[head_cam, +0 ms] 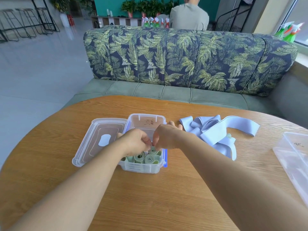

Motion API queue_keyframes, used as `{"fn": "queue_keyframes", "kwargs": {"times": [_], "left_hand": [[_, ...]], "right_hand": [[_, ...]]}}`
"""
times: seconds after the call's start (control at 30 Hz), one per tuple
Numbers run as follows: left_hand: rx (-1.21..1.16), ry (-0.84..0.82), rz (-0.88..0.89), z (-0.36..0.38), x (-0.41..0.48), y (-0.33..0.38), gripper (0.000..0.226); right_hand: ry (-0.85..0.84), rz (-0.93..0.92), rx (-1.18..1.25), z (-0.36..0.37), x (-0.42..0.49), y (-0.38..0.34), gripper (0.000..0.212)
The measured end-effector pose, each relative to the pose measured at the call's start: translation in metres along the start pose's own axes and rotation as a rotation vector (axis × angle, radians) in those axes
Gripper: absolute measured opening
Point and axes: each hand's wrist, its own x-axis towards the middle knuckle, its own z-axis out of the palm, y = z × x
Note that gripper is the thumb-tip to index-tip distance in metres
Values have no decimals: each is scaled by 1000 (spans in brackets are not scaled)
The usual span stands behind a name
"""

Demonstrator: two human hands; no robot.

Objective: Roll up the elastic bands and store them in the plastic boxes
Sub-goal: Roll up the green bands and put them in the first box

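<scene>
— Where are the hands?
— I see my left hand (135,140) and right hand (165,139) meeting over the plastic box (141,169), fingers curled. Both pinch the top of one green roll (153,150).
— Around them?
— The other rolls (148,159) stand beside it inside. The lid (88,147) lies to the left and the loose lilac bands (215,132) to the right, on the bench (155,197).

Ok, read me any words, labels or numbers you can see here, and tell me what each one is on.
Nothing is legible.
Open box: dark handwritten mark, too blurred to read.
Second box at right: dark scribble, unreadable.
Lid: white sticker, blank.
Spray bottles behind the sofa: labels too small.
</scene>
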Motion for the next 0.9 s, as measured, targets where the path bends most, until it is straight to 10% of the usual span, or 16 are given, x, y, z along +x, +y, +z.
{"fn": "queue_keyframes", "kwargs": {"times": [0.9], "left_hand": [[21, 24, -15, -1, 5, -1, 8]], "right_hand": [[39, -73, 127, -1, 1, 11, 58]]}}
